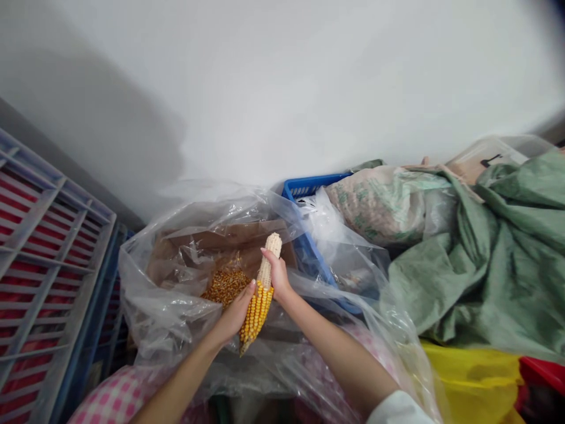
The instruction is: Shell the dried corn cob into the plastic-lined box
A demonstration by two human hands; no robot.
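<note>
A corn cob (260, 297) is held upright over a cardboard box (229, 238) lined with a clear plastic bag (154, 294). Its upper half is stripped bare and white; its lower half still carries yellow kernels. My left hand (233, 318) is wrapped round the kernel-covered lower part, thumb pressed on the kernels. My right hand (278, 274) grips the bare upper part. A heap of loose yellow-brown kernels (225, 285) lies in the box just behind the cob.
A grey and red plastic crate (39, 265) stands at the left. A blue basket (309, 188) sits behind the box against the white wall. Printed sacks (379, 203), green cloth (494, 265), and a yellow bag (477, 380) pile up at the right. Pink checked fabric (115, 397) lies below.
</note>
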